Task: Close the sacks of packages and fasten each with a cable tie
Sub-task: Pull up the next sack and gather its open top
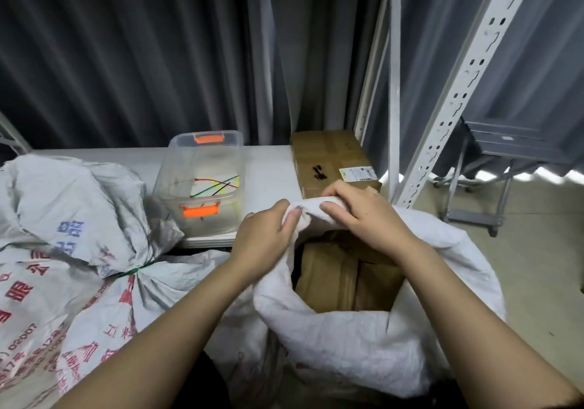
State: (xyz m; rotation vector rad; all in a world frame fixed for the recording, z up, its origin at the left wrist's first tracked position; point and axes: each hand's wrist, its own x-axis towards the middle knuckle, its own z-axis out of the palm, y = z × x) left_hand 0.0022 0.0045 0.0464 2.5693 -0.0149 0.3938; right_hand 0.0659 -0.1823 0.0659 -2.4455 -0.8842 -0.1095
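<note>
An open white woven sack (363, 342) stands in front of me with brown cardboard packages (335, 279) showing inside its mouth. My left hand (265, 234) and my right hand (360, 212) both grip the far rim of the sack, bunching the fabric between them. To the left lies a grey printed sack (63, 250) whose neck is tied with a green cable tie (134, 271). Coloured cable ties (218, 185) lie in a clear plastic box (202, 184) with orange latches on the white table (271, 168).
A brown cardboard box (331, 158) sits at the table's right end, just behind my hands. White slotted shelving uprights (458, 92) rise at the right, with a grey metal trolley (493, 168) beyond them. Dark grey curtains hang behind the table.
</note>
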